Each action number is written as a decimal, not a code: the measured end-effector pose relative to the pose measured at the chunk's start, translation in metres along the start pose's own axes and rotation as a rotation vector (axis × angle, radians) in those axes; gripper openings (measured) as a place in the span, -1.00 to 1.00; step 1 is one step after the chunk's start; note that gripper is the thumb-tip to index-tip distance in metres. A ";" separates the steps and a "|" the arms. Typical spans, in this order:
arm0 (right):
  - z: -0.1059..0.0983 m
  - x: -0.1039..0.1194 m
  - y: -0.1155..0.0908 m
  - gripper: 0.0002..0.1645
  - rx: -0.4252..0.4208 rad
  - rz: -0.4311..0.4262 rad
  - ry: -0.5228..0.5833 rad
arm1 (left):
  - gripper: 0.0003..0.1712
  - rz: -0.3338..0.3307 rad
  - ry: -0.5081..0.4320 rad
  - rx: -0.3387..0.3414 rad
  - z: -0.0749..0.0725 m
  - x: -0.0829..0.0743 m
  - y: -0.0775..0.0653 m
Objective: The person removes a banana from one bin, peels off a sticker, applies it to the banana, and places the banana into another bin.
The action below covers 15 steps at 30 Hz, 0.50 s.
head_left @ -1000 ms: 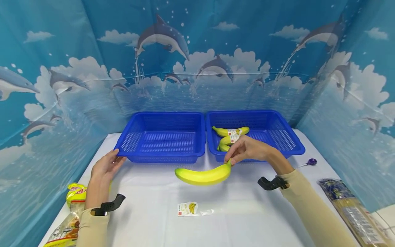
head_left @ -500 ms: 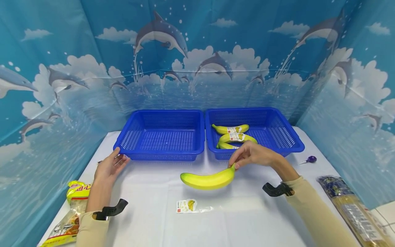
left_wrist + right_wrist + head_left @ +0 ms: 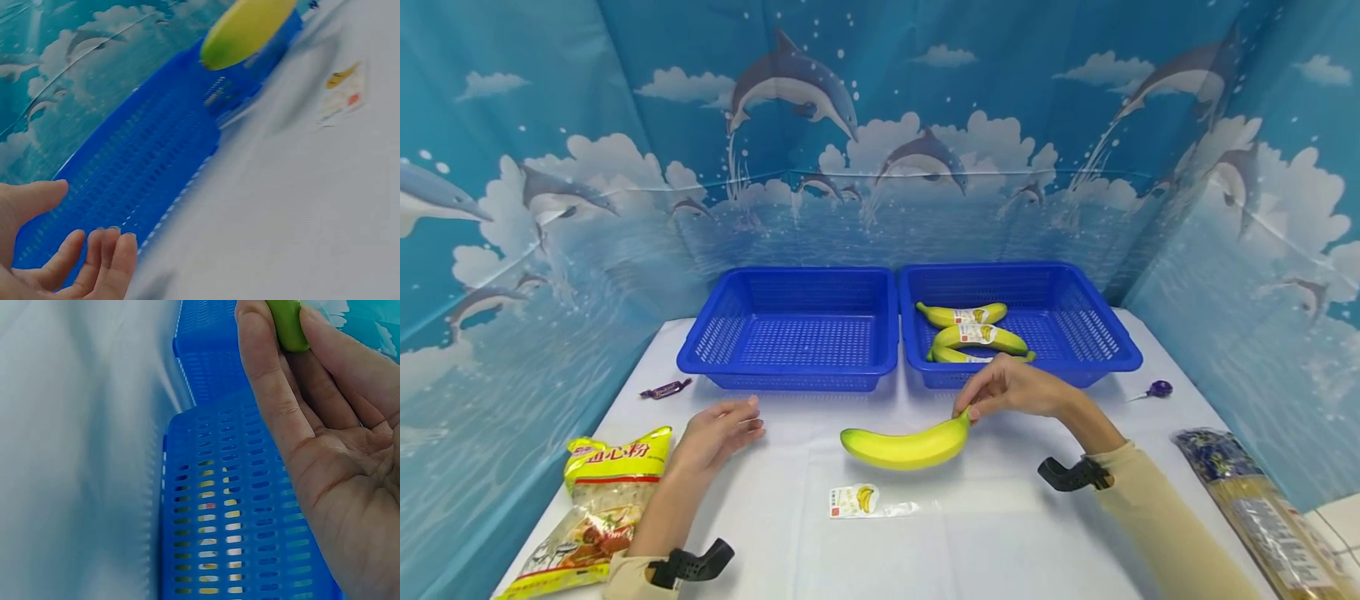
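My right hand (image 3: 992, 393) pinches the stem end of a bare yellow banana (image 3: 904, 446) and holds it just above the white table, in front of the two blue baskets. In the right wrist view the thumb and fingers (image 3: 262, 375) close on the green stem (image 3: 287, 325). My left hand (image 3: 718, 433) hovers open over the table, left of the banana, fingers relaxed and holding nothing (image 3: 75, 262). The left basket (image 3: 797, 367) has nothing in it. The right basket (image 3: 1105, 350) holds three wrapped bananas (image 3: 973, 335).
A clear wrapper with a banana label (image 3: 867, 502) lies below the banana. A yellow snack bag (image 3: 602, 483) sits at the front left, a purple candy (image 3: 664, 388) beside the left basket, a purple lollipop (image 3: 1156, 389) and a long noodle pack (image 3: 1262, 508) at the right.
My left hand left the left basket's front corner and came back toward the table middle. The banana in my right hand sank slightly lower and nearer to me.
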State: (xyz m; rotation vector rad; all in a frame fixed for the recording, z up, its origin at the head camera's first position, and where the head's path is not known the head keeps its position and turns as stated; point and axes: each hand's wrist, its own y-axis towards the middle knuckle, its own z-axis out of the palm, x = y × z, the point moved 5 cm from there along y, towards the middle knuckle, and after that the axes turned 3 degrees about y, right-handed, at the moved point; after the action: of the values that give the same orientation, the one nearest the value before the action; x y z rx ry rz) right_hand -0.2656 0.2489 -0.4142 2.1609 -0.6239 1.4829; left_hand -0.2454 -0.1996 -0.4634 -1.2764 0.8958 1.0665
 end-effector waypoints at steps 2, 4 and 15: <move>0.001 -0.002 -0.001 -0.79 -0.009 0.004 -0.001 | -0.58 0.031 0.087 0.026 0.010 0.004 -0.004; 0.002 -0.006 -0.001 -0.78 -0.016 0.011 0.000 | -0.60 0.052 0.167 0.041 0.020 0.008 -0.008; 0.006 -0.015 0.000 -0.79 -0.032 0.023 -0.020 | -0.60 0.157 0.486 0.188 0.059 0.022 -0.033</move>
State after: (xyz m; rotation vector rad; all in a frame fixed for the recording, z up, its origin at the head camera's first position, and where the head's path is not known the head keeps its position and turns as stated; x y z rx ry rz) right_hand -0.2658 0.2471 -0.4307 2.1537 -0.6768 1.4548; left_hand -0.2108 -0.1379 -0.4687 -1.3439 1.4485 0.7760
